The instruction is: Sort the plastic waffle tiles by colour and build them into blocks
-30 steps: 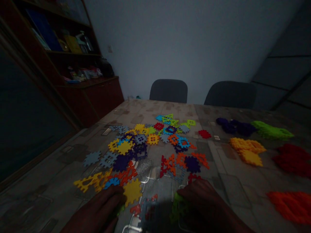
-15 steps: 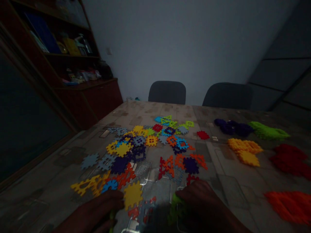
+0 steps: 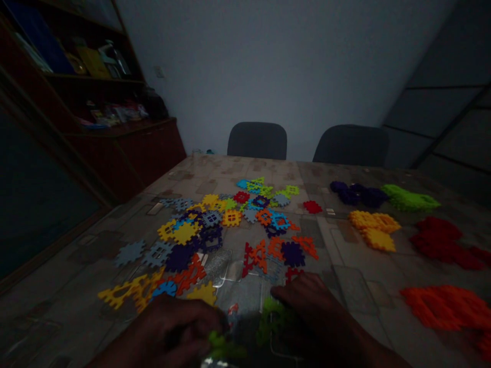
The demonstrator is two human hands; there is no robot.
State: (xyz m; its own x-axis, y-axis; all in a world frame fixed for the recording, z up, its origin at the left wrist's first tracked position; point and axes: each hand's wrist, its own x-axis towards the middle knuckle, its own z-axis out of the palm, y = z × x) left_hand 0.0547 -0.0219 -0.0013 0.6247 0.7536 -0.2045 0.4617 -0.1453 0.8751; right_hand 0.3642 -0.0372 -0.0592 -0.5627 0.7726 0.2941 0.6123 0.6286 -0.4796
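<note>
At the bottom of the view, my left hand has its fingers closed on a lime-green toothed building piece. Across a small gap, the fingers of my right hand curl over a second lime-green piece, low over the table; its far side is hidden in shadow. Partly covered by my left hand is a yellow square piece. A small orange-red piece shows between the hands. Just beyond my right fingertips lies a red piece.
Mixed flat pieces spread over the middle of the patterned table. Sorted by colour at the right are purple, green, yellow, red and orange piles. Two chairs stand behind the table.
My left hand has moved right with its green piece, closer to my right hand, and now covers part of the yellow square. My right hand stays nearly in place. The view has turned slightly.
</note>
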